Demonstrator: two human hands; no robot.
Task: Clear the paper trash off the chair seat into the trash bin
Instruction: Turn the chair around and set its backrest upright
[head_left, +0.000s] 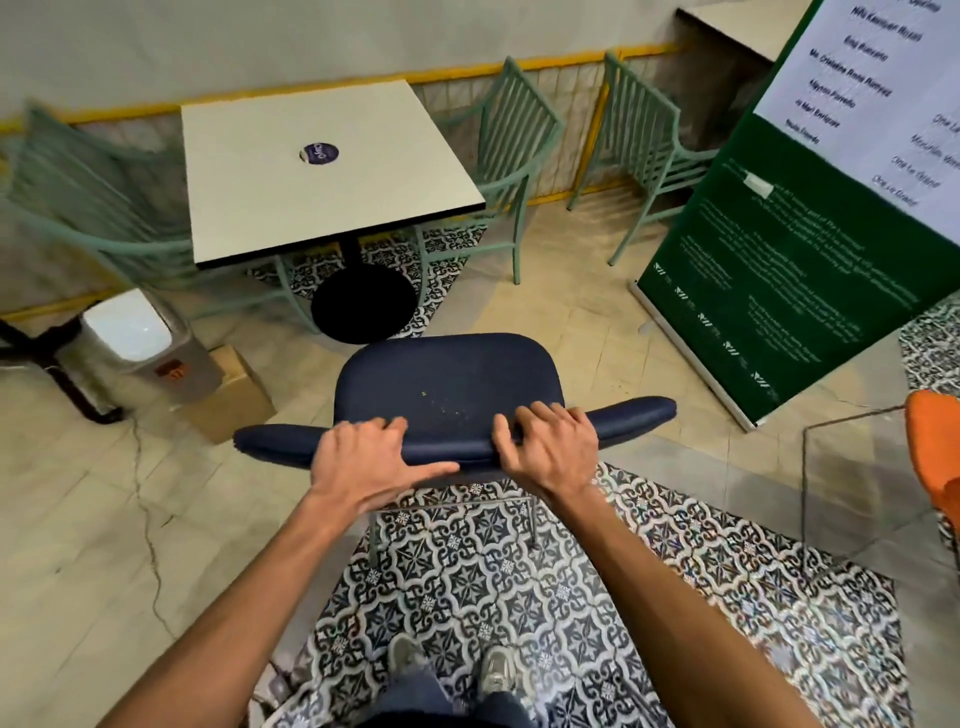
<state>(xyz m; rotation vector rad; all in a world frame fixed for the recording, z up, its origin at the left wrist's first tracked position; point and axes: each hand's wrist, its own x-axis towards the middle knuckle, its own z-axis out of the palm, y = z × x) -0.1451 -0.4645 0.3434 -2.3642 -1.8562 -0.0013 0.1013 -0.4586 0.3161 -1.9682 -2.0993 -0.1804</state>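
"Checking progress: any paper trash on the chair seat (447, 371)?"

"None I can see. The seat is bare navy cloth with a few tiny pale specks (449, 410) near its rear edge. They're too small to call paper or crumbs."

"Where's the paper, then?"

"Not in view anywhere. The trash bin (140, 338) stands on the floor left of the chair, well apart from it and touching a cardboard box (234, 395). Its white lid is down, so the contents are hidden."

"Hands?"

"The left hand (363, 462) grasps the top of the chair's backrest (634, 410), fingers curled over to the seat side and thumb stretched along the near side. The right hand (550, 449) grasps the same backrest further right, fingers wrapped over it. Neither holds paper."

"Status?"

"My read is that the clearing is done or nearly done, since only specks lie on the seat. I can't tell whether the paper went into the bin. What's left may be brushing off the specks. The two-handed hold on the backrest suits shifting the chair."
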